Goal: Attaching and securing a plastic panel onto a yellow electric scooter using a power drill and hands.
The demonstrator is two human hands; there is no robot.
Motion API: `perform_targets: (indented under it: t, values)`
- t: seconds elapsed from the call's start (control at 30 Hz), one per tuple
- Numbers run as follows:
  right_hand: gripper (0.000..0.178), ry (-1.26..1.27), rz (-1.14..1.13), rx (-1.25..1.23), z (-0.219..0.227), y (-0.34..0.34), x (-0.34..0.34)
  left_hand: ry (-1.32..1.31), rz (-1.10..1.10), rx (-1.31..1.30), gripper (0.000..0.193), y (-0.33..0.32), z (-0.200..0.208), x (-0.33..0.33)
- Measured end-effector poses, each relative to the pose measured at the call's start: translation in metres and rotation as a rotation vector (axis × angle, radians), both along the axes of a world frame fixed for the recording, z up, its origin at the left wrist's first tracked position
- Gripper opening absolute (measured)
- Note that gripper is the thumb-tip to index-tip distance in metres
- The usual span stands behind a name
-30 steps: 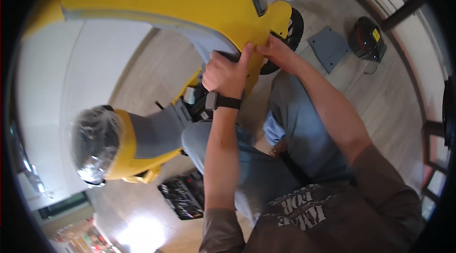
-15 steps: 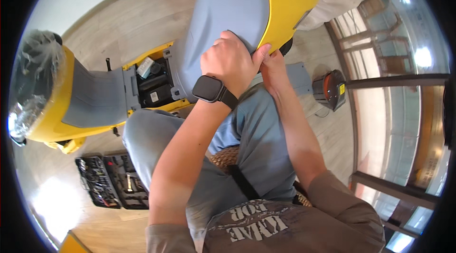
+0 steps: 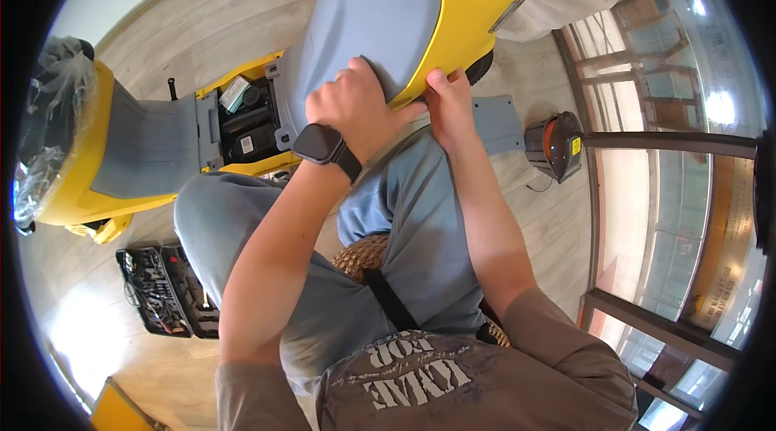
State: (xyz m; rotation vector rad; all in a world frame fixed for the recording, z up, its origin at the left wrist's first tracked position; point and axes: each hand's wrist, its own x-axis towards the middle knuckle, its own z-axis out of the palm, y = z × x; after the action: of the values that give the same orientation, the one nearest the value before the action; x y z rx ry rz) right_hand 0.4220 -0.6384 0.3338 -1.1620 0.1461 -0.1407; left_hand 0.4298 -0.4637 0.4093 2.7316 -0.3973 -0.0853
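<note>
A yellow and grey scooter stands in front of me. My left hand (image 3: 352,107), a black watch on its wrist, is curled over the lower edge of the grey panel (image 3: 368,10), its thumb pointing right. Just beside it, my right hand (image 3: 450,107) pinches the lower edge of the yellow side panel (image 3: 477,2), thumb on the outer face. Its other fingers are partly hidden under that edge. To the left, an open compartment (image 3: 250,144) shows black parts and a small white-labelled item.
On the floor at right lie a grey plate (image 3: 499,125) and a black and orange lamp-like unit (image 3: 558,148). An open black tool case (image 3: 153,293) lies at lower left. Clear plastic (image 3: 61,107) wraps the scooter's front. Glass panes run along the right.
The view has shifted slightly. My left thumb has come off the yellow panel's edge, and my right thumb now presses higher on its face. My hands are a little farther apart.
</note>
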Motion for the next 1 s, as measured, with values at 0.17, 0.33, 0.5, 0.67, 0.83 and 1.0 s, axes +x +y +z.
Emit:
perform_targets:
  t: [0.17, 0.33, 0.5, 0.67, 0.83, 1.0]
  values:
    - [0.08, -0.081, -0.028, 0.1, -0.009, 0.005, -0.001, -0.043, 0.033, 0.035, 0.068, -0.004, -0.013, 0.002]
    - [0.079, 0.023, 0.108, 0.037, -0.018, -0.002, -0.002, -0.136, -0.007, 0.074, 0.067, 0.0, -0.019, 0.0]
    - [0.062, -0.012, 0.061, -0.176, -0.023, -0.006, -0.002, 0.011, -0.082, 0.197, 0.074, 0.015, -0.036, 0.0]
    - [0.056, -0.078, 0.036, -0.181, -0.024, 0.002, -0.003, 0.09, -0.032, 0.171, 0.076, 0.016, -0.065, -0.007]
    - [0.055, -0.108, -0.007, -0.163, -0.019, 0.007, -0.003, 0.049, -0.053, 0.188, 0.072, 0.017, -0.079, -0.006]
    - [0.053, -0.181, -0.009, -0.116, -0.019, 0.008, -0.004, 0.0, -0.068, 0.27, 0.073, 0.015, -0.084, -0.007]
